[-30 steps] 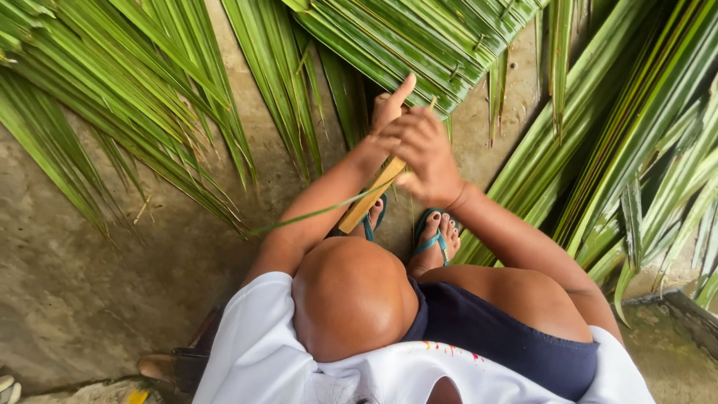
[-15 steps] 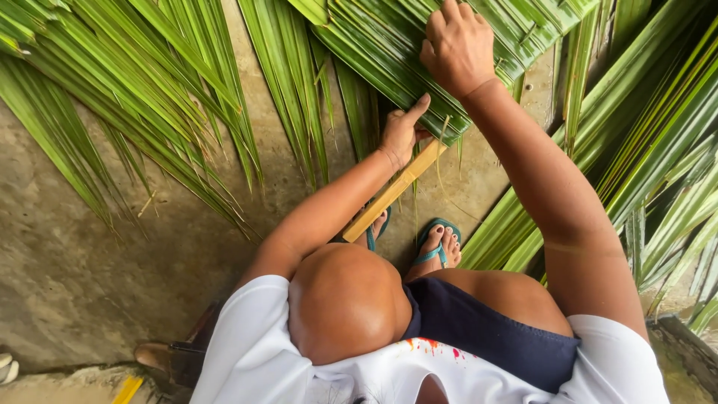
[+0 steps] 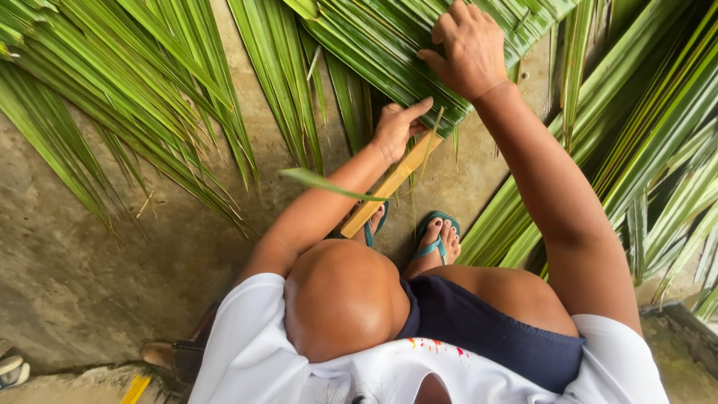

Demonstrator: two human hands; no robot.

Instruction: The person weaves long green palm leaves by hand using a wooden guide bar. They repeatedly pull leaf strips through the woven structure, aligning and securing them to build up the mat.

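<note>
Fronds: broad spread of green palm fronds (image 3: 134,97) fans over the concrete floor (image 3: 82,292) on the left, far and right sides. Loose blades overlap, so a pull on one may drag its neighbours.
Worked frond: the frond sheet (image 3: 389,45) at far centre lies under both hands. It is the piece in hand, flat on the floor just beyond the feet.
Person: seated low, knees up, white shirt, dark shorts.
Right hand (image 3: 467,49): pressed palm-down on the worked frond, fingers curled and clutching leaflets. If the grip slackens, the sheet could slide away from the tool.
Left hand (image 3: 396,131): wrapped around the upper end of a flat wooden stick (image 3: 389,183). Thumb and forefinger stretch toward the frond edge. Whether a blade sits at the tip I cannot tell; the hand covers it.
Stick: slants from the left hand down toward the near foot. A slip along its line would send it at the toes.
Feet: teal sandals (image 3: 434,239), toes bare, directly below the stick's lower end. This looks the main hazard.
Loose leaflet (image 3: 329,185): a single green strip crosses the left forearm and may snag the stroke.
Leaf edges: likely sharp on bare fingers.
</note>
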